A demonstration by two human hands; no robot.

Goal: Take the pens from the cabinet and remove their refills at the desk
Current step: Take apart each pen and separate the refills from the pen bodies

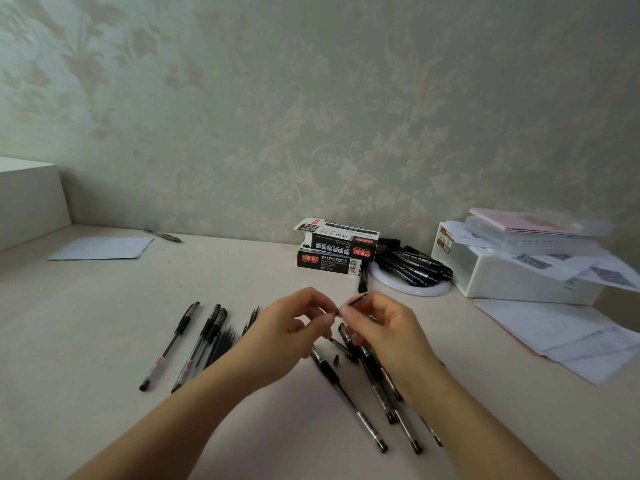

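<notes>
A home room used as a study corner. The wall [311, 98] carries pale floral wallpaper, a domestic finish and not an office one. Against it stands a plain light bench [86, 323] strewn with stationery: loose pens [169, 346], black pen boxes [337, 249], a heap of markers [414, 263], loose papers [568, 336], a sheet [102, 248] and a white plastic storage box [512, 275] stacked with more paper.

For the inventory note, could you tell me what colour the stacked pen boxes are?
Black with red labels, clearest in the head view.
</notes>
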